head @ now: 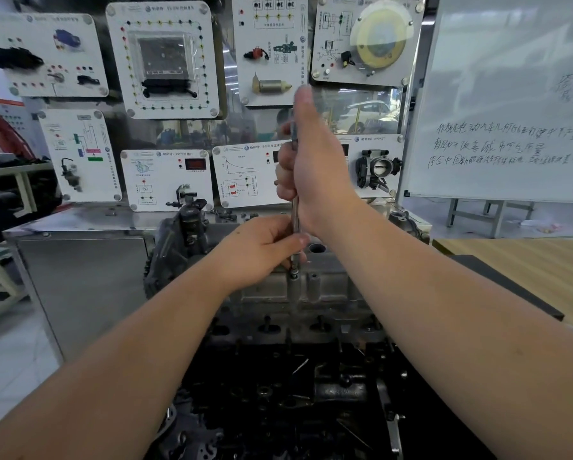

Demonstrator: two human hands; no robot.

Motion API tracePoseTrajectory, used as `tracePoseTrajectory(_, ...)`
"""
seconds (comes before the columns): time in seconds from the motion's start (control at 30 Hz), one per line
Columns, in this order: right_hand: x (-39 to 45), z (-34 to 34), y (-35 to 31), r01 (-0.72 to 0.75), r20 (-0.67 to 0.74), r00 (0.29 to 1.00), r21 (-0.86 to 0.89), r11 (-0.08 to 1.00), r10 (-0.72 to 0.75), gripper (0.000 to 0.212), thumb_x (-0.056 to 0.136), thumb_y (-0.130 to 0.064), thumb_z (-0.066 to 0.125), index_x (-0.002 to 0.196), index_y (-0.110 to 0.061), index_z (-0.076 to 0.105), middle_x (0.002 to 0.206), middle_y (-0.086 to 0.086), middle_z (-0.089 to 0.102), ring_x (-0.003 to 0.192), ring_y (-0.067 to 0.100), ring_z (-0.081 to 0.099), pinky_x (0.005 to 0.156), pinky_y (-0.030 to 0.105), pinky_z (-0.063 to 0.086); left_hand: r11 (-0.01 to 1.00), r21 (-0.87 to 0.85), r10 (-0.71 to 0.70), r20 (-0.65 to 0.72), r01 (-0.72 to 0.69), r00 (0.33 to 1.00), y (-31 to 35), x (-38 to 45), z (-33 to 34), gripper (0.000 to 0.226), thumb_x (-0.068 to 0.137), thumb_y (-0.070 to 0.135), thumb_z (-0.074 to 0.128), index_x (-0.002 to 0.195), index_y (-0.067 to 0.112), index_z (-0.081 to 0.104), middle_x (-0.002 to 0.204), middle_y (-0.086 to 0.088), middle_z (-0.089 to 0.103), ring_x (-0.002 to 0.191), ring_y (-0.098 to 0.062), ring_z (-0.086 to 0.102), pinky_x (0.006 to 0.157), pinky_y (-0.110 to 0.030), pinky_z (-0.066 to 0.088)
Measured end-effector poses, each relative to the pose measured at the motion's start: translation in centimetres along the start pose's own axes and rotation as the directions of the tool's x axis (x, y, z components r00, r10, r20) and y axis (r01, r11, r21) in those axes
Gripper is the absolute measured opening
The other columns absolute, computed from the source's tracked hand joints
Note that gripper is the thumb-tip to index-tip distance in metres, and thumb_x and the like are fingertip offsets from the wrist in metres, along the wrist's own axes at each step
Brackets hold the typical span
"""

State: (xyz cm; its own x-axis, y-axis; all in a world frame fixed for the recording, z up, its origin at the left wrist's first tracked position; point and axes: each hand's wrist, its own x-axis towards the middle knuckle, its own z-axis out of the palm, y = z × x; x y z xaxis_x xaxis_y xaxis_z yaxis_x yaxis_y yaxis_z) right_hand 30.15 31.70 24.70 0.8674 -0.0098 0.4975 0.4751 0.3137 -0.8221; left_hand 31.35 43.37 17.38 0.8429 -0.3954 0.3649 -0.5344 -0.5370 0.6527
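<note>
A long metal wrench with a thin shaft [294,214] stands upright, its socket end seated on a bolt [293,275] at the top of a grey engine block [331,287]. My right hand [311,161] grips the tool's upper handle, thumb pointing up. Lower down, my left hand [265,247] pinches the shaft just above the bolt, fingers curled round it. The handle is mostly hidden inside my right fist.
Dark, oily engine parts [278,393] fill the foreground. Behind the engine stands a metal bench [79,227] with white training panels [165,61] of sensors. A whiteboard [504,111] with handwriting is on the right, a wooden table [527,260] below it.
</note>
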Motion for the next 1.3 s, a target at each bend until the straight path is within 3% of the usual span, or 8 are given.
tracePoseTrajectory(0.2, 0.0, -0.4, -0.3, 0.071, -0.045, 0.996, 0.006, 0.997, -0.071, 0.034, 0.105, -0.035, 0.053, 0.077, -0.017, 0.055, 0.057, -0.002, 0.050, 0.046, 0.011, 0.036, 0.043, 0.025, 0.031, 1.000, 0.031, 0.000, -0.027, 0.001, 1.000, -0.1, 0.2, 0.3, 0.028, 0.102, 0.045, 0.058, 0.106, 0.020, 0.068, 0.089, 0.013, 0.078, 0.085, -0.008, 0.074, 0.090, -0.048, 0.059)
tracePoseTrajectory(0.3, 0.2, -0.4, -0.8, 0.019, -0.016, 1.000, -0.029, 0.999, -0.019, 0.033, 0.105, -0.033, 0.052, 0.083, -0.013, 0.065, 0.058, -0.004, 0.053, 0.048, 0.011, 0.042, 0.046, 0.026, 0.036, 1.000, 0.012, 0.001, 0.006, -0.001, 1.000, -0.2, 0.1, 0.0, 0.027, 0.103, 0.047, 0.054, 0.105, 0.022, 0.067, 0.090, 0.015, 0.077, 0.089, -0.007, 0.074, 0.093, -0.048, 0.058)
tracePoseTrajectory(0.47, 0.7, -0.4, -1.1, -0.068, 0.063, 0.996, -0.010, 0.998, 0.068, 0.036, 0.106, -0.032, 0.042, 0.090, -0.010, 0.066, 0.050, -0.006, 0.031, 0.043, 0.012, 0.024, 0.045, 0.025, 0.024, 1.000, 0.022, -0.009, 0.087, 0.008, 0.996, -0.1, -0.1, -0.3, 0.021, 0.107, 0.039, 0.050, 0.103, 0.028, 0.067, 0.094, 0.017, 0.078, 0.099, -0.012, 0.073, 0.098, -0.051, 0.055)
tracePoseTrajectory(0.63, 0.4, -0.9, 0.1, 0.085, 0.093, 0.993, -0.103, 0.991, -0.076, 0.036, 0.106, -0.047, 0.039, 0.091, -0.018, 0.053, 0.051, -0.010, 0.037, 0.044, 0.010, 0.028, 0.043, 0.026, 0.027, 0.997, 0.079, -0.013, 0.016, 0.011, 1.000, 0.3, -0.2, 0.0, 0.019, 0.103, 0.042, 0.058, 0.093, 0.030, 0.068, 0.086, 0.018, 0.077, 0.088, -0.009, 0.074, 0.094, -0.050, 0.057)
tracePoseTrajectory(0.77, -0.8, -2.9, 2.8, 0.427, 0.200, 0.899, -0.597, 0.679, -0.390, 0.020, 0.107, -0.033, 0.046, 0.093, -0.019, 0.045, 0.068, 0.009, 0.057, 0.055, 0.022, 0.051, 0.052, 0.039, 0.046, 0.992, 0.125, 0.013, -0.027, -0.010, 1.000, 0.5, -0.3, 0.1, 0.034, 0.098, 0.051, 0.061, 0.097, 0.018, 0.069, 0.083, -0.004, 0.075, 0.080, -0.024, 0.072, 0.088, -0.055, 0.056)
tracePoseTrajectory(0.87, -0.7, -4.3, 3.8, 0.465, 0.186, 0.861, -0.662, 0.588, -0.473, 0.025, 0.107, -0.029, 0.047, 0.093, -0.009, 0.052, 0.072, 0.011, 0.061, 0.062, 0.022, 0.055, 0.053, 0.033, 0.045, 0.983, 0.185, 0.019, -0.018, -0.016, 1.000, 0.7, -0.2, 0.2, 0.041, 0.091, 0.066, 0.049, 0.096, 0.029, 0.067, 0.078, 0.007, 0.071, 0.077, -0.015, 0.069, 0.086, -0.051, 0.056)
tracePoseTrajectory(1.13, 0.5, -5.2, 4.0, 0.427, 0.269, 0.897, -0.735, 0.526, -0.351, 0.039, 0.108, -0.034, 0.042, 0.089, -0.002, 0.052, 0.069, 0.017, 0.063, 0.063, 0.034, 0.060, 0.058, 0.049, 0.049, 0.998, -0.013, 0.056, 0.039, -0.055, 0.998, -0.3, -0.2, -0.3, 0.012, 0.107, 0.028, 0.052, 0.104, 0.033, 0.062, 0.095, 0.016, 0.077, 0.085, -0.010, 0.073, 0.094, -0.049, 0.056)
tracePoseTrajectory(1.3, -0.5, -7.8, 6.0, 0.565, 0.515, 0.825, -0.741, 0.362, -0.234, 0.031, 0.105, -0.034, 0.043, 0.079, -0.017, 0.046, 0.058, -0.006, 0.048, 0.052, 0.014, 0.046, 0.053, 0.035, 0.038, 0.997, -0.026, 0.069, -0.021, -0.069, 0.997, -0.5, 0.0, 0.0, 0.007, 0.101, 0.028, 0.062, 0.106, 0.033, 0.061, 0.089, 0.021, 0.074, 0.075, -0.005, 0.073, 0.081, -0.034, 0.056)
